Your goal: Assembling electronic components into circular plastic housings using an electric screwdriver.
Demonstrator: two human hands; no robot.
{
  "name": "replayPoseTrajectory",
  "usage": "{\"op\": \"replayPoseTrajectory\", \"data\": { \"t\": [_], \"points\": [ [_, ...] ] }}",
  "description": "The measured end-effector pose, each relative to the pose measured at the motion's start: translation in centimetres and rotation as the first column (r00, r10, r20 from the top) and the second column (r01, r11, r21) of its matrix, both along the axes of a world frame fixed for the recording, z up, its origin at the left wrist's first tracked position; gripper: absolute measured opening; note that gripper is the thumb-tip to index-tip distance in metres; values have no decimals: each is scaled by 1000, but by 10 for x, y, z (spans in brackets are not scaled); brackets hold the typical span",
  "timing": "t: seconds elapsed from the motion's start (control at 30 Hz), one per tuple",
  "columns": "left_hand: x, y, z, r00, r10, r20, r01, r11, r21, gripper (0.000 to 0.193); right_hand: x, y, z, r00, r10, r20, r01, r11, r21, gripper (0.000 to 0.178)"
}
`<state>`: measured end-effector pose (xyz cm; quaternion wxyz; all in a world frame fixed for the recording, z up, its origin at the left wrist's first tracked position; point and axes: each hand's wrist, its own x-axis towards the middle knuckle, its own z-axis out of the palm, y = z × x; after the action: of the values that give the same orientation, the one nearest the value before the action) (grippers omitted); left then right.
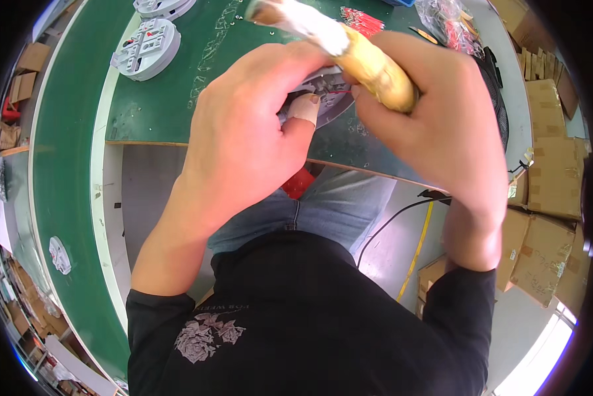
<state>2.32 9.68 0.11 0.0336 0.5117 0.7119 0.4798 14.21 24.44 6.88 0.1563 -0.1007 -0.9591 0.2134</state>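
My left hand [250, 112] is closed around a round grey-white housing [339, 109], whose inside the fingers mostly hide. A beige bandage [303, 109] wraps its thumb, which presses into the housing. My right hand [442, 112] grips a yellow-handled tool [369, 66] with a white section and a brownish far end; motion blurs it, and its exact kind cannot be told. The tool slants up to the left above the housing. A thin red wire [338, 92] runs from the housing to the right fingertips.
Similar round housings [148, 49] stand at the back left of the green table [151, 119]. Behind my hands lie a bundle of red wires [362, 21] and a clear plastic bag [448, 23]. Cardboard boxes [551, 165] are stacked at right; a black cable [389, 221] hangs below the edge.
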Motion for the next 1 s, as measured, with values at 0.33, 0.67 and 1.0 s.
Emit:
{"op": "replayPoseTrajectory", "data": {
  "t": [0.33, 0.67, 1.0],
  "points": [
    [-1, 18, 9, 993, -77, 91, 83, 995, -60, 36, -19, 21, 25, 957, 143, 252, -172, 980, 97, 14],
    [-12, 29, -18, 809, -110, 577, 1, 982, 187, 37, 10, 15, -27, 995, -4, -104, -4, 997, -76, 21],
    [-22, 25, -34, 794, -81, 603, -14, 988, 151, 31, 3, 13, -40, 987, 1, -163, -7, 999, -42, 27]
  ]
}}
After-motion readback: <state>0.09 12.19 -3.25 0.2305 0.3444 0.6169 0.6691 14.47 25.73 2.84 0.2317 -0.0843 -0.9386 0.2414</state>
